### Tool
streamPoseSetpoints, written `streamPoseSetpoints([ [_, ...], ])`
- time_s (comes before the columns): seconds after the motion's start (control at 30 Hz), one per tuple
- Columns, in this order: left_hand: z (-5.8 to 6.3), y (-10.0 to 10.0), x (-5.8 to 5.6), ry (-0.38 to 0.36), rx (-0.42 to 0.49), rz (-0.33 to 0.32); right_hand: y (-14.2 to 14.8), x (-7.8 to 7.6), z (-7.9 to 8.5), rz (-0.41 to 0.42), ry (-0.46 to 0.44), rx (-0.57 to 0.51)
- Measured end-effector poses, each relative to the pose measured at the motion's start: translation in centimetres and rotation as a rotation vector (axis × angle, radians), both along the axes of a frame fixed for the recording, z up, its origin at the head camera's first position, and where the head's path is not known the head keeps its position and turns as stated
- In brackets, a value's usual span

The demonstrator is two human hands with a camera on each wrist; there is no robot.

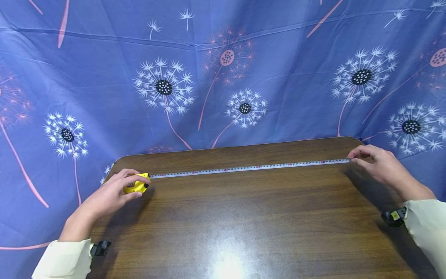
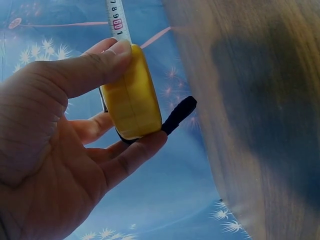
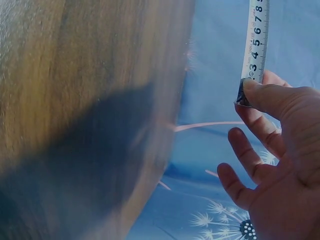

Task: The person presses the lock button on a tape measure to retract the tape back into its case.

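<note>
Two hands (image 1: pixel 116 190) (image 1: pixel 381 164), tape blade (image 1: pixel 249 168) stretched between, table's far edge (image 1: pixel 240 147) beyond

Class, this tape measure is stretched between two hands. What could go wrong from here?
1. The right hand pinches the blade only by its end, so a slip might send it snapping back toward the yellow case in the left hand.
2. The left thumb lies near where the blade comes out, so a fast return could nick it.
3. The right thumb covers part of the blade's end, perhaps spoiling a reading.
</note>
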State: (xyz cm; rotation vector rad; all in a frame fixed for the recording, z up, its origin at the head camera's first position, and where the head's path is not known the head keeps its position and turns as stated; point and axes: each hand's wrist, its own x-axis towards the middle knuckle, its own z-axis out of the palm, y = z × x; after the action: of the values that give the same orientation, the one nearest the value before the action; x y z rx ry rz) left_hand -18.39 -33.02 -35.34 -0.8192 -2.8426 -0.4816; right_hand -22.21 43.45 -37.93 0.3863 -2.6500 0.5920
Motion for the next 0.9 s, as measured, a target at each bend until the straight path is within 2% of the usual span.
streamPoseSetpoints([
  [0.33, -0.14, 0.07, 0.03, 0.026, -0.017, 0.000, -0.12, 0.18, 0.49, 0.001, 0.025, 0.047],
  [0.63, -0.10, 0.20, -0.08, 0.050, -0.037, -0.012, -0.33, 0.20, 0.51, 0.013, 0.041, 0.032],
  [0.9, -0.03, 0.32, 0.09, 0.122, -0.059, -0.030, -0.24, 0.13, 0.32, 0.023, 0.067, 0.026],
])
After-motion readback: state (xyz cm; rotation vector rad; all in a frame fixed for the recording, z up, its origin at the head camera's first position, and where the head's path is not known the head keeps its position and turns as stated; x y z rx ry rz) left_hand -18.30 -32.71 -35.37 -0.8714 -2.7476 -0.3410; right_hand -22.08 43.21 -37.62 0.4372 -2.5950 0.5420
